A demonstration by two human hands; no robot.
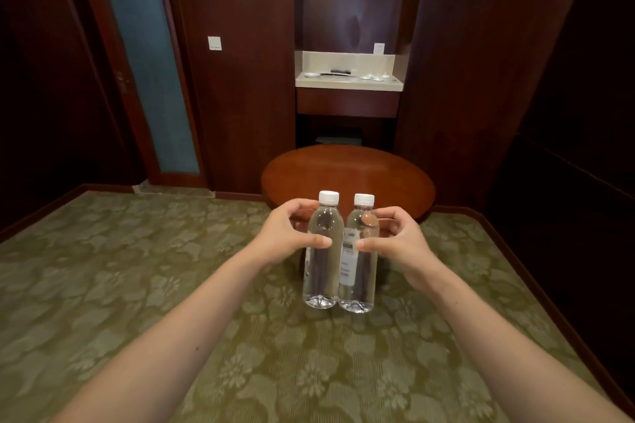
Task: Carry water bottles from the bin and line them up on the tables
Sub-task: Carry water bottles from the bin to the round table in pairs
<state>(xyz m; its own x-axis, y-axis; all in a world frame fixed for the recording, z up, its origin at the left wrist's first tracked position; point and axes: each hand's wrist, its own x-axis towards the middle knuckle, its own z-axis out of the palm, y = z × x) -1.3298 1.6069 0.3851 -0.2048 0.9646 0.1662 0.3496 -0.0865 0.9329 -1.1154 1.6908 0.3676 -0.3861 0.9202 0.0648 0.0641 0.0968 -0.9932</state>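
left hand (pixel 287 233): centre frame, fingers curled round left bottle (pixel 322 271).
left bottle: upright, capped, full of clear water, touching right bottle (pixel 359 282).
right hand (pixel 395 240): fingers curled round right bottle, upright, capped, full.
round counter (pixel 347 172): above and beyond both bottles; hands equally near.
bin: unseen.

Hands (pixel 288 233) (pixel 400 240) grip two bottles (pixel 323 275) (pixel 360 285), seemingly touching.
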